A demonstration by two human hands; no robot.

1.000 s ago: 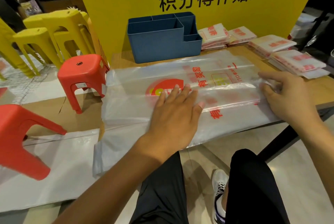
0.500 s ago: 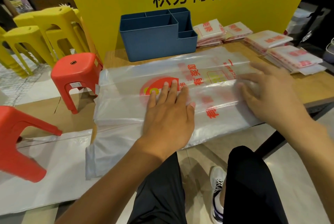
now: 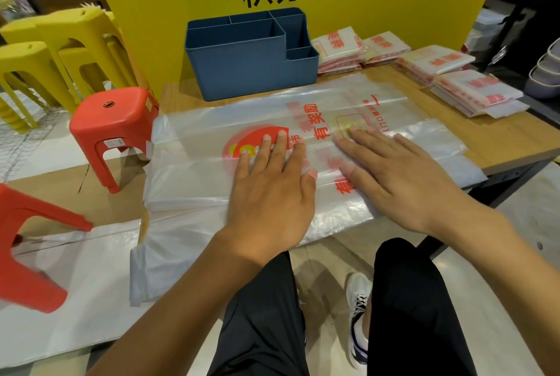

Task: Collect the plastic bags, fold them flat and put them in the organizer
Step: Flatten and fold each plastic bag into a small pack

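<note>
Translucent plastic bag with red print (image 3: 303, 133) is spread across the wooden bench (image 3: 500, 139), its near edge and left end hanging past the bench edge toward the floor. Only the head view is given. Left hand (image 3: 272, 181) is laid flat on the bag's middle, fingers straight and together, nothing gripped. Right hand (image 3: 394, 172) is pressed flat just beside it, fingers straight and slightly spread, nothing gripped either. A lengthwise fold is judged to be in the process of being flattened.

Blue plastic organizer with several compartments (image 3: 251, 54) is stood at the back of the bench, just behind the bag; no bags can be seen inside it. Stacks of folded printed bags (image 3: 339, 51) are laid to its right along the back and right edge.

Risks, as judged: the slick film could be slid under the palms, so the crease may be skewed. The overhanging part could drag the bag off the near edge once pressure is lifted. Trapped air may spring the fold open.

Room: bare bench is left only as a narrow strip at the right; the back is taken by the organizer and stacks. Open space is found toward the person's lap. A red plastic stool (image 3: 115, 127) and yellow plastic stools (image 3: 60, 51) are stood left of the bench, close to the hanging end.
</note>
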